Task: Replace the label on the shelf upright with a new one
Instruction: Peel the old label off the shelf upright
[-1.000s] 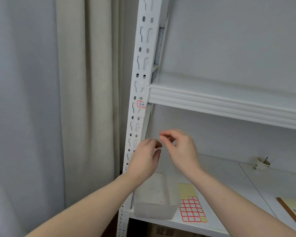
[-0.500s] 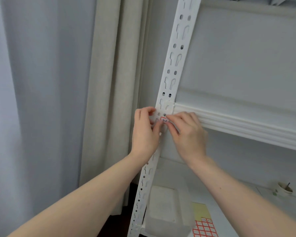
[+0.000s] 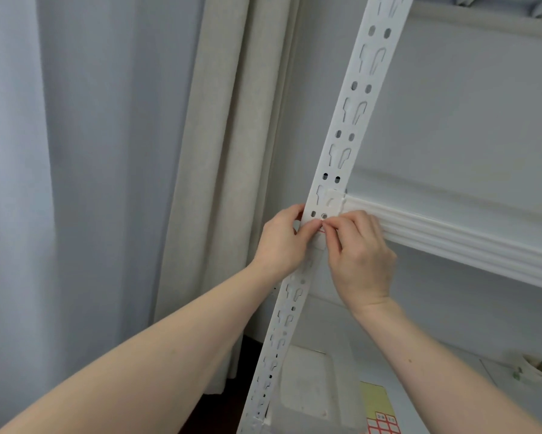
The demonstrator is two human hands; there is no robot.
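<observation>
A: What fills the frame?

B: A white slotted shelf upright (image 3: 346, 145) runs from the top right down to the bottom centre, leaning in the wide-angle view. Left of it hangs a cream curtain (image 3: 219, 170), and a pale grey-blue curtain (image 3: 75, 183) covers the left third. The wall behind (image 3: 467, 114) is light grey.

A: And the hands?

B: Both meet on the upright at the centre of the frame, just below where the ribbed white shelf edge (image 3: 451, 242) joins it. The left hand (image 3: 280, 242) wraps its fingers round the upright's left edge, thumb laid across the front. The right hand (image 3: 359, 258) has curled fingers, and its thumb and forefinger pinch at the label (image 3: 320, 229).

A: Can the label be read?

B: No. Only a sliver of its red border shows between the fingertips; the rest is hidden.

A: What lies lower down?

B: On the lower shelf board (image 3: 445, 364), bottom right, a translucent plastic box (image 3: 310, 389) stands beside the upright. Right of it lies a yellow sheet of red-bordered stickers (image 3: 379, 411), and a small cup (image 3: 534, 368) sits at the far right.
</observation>
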